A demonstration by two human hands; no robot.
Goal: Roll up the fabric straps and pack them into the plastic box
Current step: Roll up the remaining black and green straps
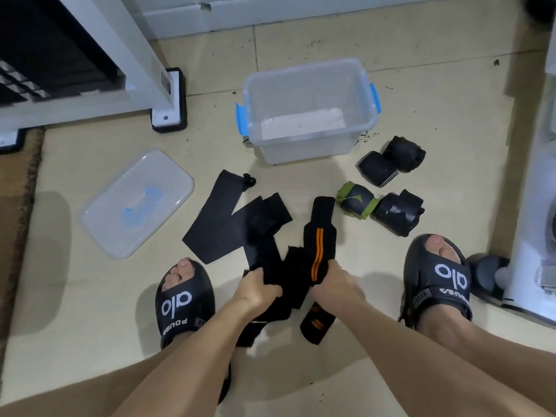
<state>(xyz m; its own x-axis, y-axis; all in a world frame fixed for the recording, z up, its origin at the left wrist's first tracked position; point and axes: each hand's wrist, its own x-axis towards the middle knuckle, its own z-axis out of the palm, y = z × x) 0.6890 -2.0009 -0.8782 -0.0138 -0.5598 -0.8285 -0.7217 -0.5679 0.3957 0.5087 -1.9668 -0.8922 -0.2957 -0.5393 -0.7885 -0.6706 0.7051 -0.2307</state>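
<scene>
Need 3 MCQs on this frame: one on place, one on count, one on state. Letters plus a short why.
1. Where does the clear plastic lid with the blue handle lie?
A. on the box
B. on the floor, left of the box
C. inside the box

2. How many rolled-up straps lie right of the clear plastic box with blue latches?
A. two
B. four
C. six

3. What does the right hand do?
A. grips the black strap with orange stripes
B. rests flat on the floor
C. holds the lid

Answers: 1 B, the lid sits on tile apart from the box; 2 B, four rolls cluster there; 3 A, fingers curl round the striped strap, while the left hand grips a plain black strap.
</scene>
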